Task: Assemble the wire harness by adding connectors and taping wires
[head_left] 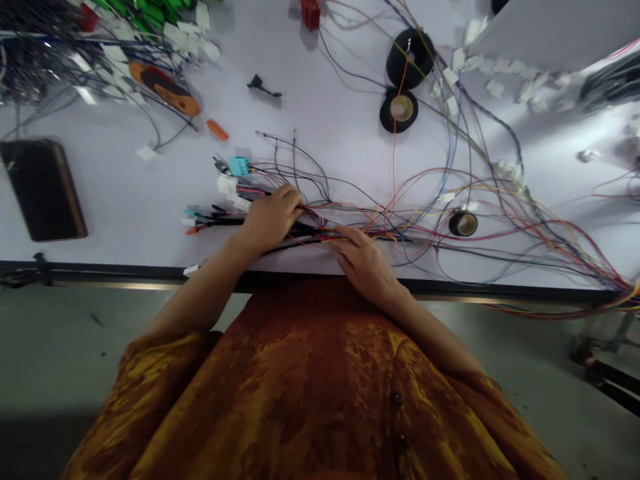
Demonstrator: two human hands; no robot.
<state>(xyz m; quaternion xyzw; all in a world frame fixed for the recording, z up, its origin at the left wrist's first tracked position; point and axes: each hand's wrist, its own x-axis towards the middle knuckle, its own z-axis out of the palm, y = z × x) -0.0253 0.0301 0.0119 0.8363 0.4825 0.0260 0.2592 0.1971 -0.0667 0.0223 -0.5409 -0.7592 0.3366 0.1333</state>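
A bundle of thin coloured wires (380, 220) lies along the near edge of the white table (125, 200). My left hand (270, 217) rests on the bundle's left part with its fingers curled over the wires. My right hand (363, 257) lies just to the right of it, fingers pressed together on the same bundle. White connectors (227, 185) and a light blue connector (239, 165) sit at the wire ends left of my left hand.
Two black tape rolls (399, 110) stand at the back, a smaller roll (463, 223) lies among the wires on the right. A black phone (44, 189) lies at the left. An orange-handled tool (163, 87) and green parts (145, 10) are at the back left.
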